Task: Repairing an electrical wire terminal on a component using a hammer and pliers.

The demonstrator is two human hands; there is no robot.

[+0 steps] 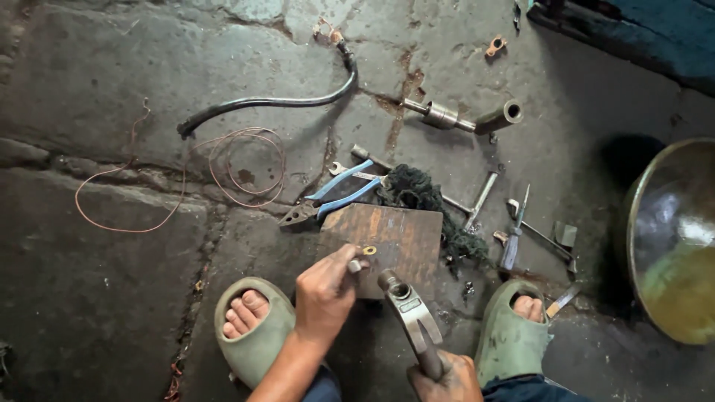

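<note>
The head camera looks down at a dirty stone floor [97,298]. The left hand [324,294] is closed on a small metal punch [355,266], with its tip down on a wooden block [395,246]. Just beside the tip, near the middle of the block, lies a little brass ring [369,250]. The right hand [447,380] is closed around the handle of a hammer [410,316], and the hammer head is up just over the block's near edge. Two feet in green sandals [257,335] sit on each side of the block. At the block's far left corner lie pliers [328,197] with blue handles. A dark green rag [424,197] lies at the far right corner. A thin copper wire [238,164] curls on the floor to the far left, and a black hose [275,100] bends past it. A grey metal pipe part [465,117] lies farther back. A big round metal bowl [674,238] sits at the right edge. Small tools [521,223] lie between the rag and the bowl. No boxes or labels show.
</note>
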